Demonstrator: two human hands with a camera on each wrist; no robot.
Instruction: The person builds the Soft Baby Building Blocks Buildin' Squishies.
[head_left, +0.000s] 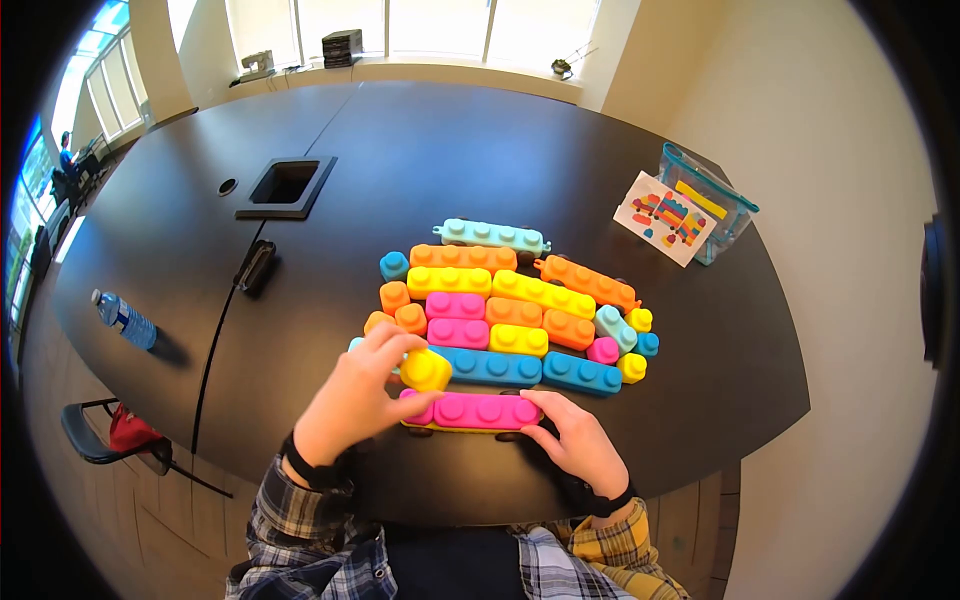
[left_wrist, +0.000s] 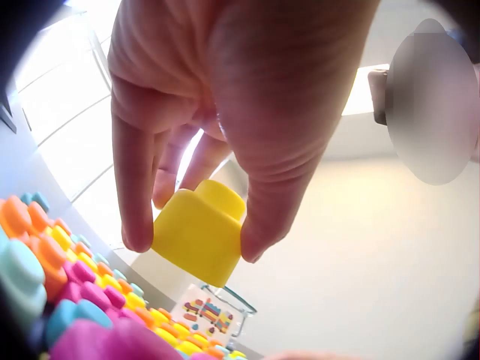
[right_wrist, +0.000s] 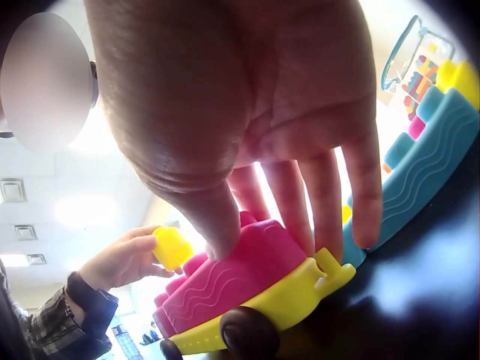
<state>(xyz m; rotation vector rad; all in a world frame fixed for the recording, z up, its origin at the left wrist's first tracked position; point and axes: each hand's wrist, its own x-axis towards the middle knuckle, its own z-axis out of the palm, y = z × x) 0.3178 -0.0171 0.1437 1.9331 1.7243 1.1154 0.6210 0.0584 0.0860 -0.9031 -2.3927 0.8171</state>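
Observation:
My left hand [head_left: 345, 400] pinches a small yellow toy block [head_left: 427, 370] between thumb and fingers, raised over the left end of a wheeled toy car. In the left wrist view this yellow block [left_wrist: 199, 232] shows a single stud on top. The car has a yellow base [right_wrist: 296, 298] with black wheels [right_wrist: 251, 332], and a long pink block [head_left: 485, 410] sits on it beside a shorter pink block [head_left: 418, 405] at the left. At the car's right end, my right hand [head_left: 580, 440] grips the long pink block, thumb on the near side and fingers on the far side.
Beyond the car lie rows of colored blocks, blue [head_left: 490, 367] in front, then orange, yellow and pink. A light-blue wheeled base [head_left: 490, 236] stands behind them. Back right are a picture card [head_left: 650, 225] and clear bag [head_left: 735, 225]. A water bottle [head_left: 125, 320] lies left.

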